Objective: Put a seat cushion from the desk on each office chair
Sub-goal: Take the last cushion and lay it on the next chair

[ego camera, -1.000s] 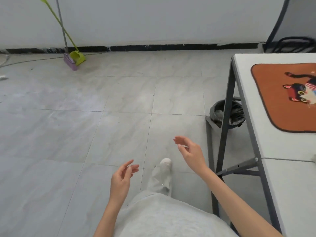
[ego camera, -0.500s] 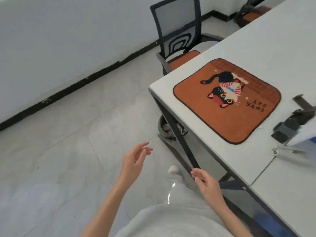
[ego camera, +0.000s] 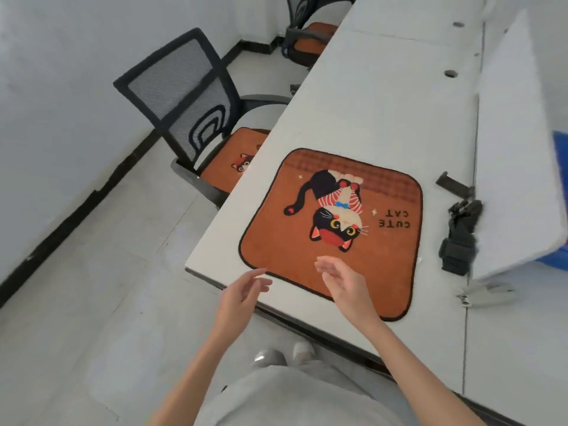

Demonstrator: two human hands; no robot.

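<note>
- Both hands have come up from below the counter's edge since half a second ago — the left hand (ego camera: 242,295) now hovers at the near-left corner of the square orange plush cushion with a black cat on it (ego camera: 332,229), the right hand (ego camera: 345,287) over its near edge
- Fingers on both hands are loosely spread, holding nothing
- That cushion lies flat on the white counter (ego camera: 384,103), near its end
- Risk: a one-corner pinch would let the soft cushion flop and drag — it could sweep the black strap-like gadget (ego camera: 459,235) just beside its right edge
- Count: three cushions — one on the counter, one on the near black mesh-backed office chair (ego camera: 184,96), one on the far chair (ego camera: 302,35); two chairs visible, both already covered
</note>
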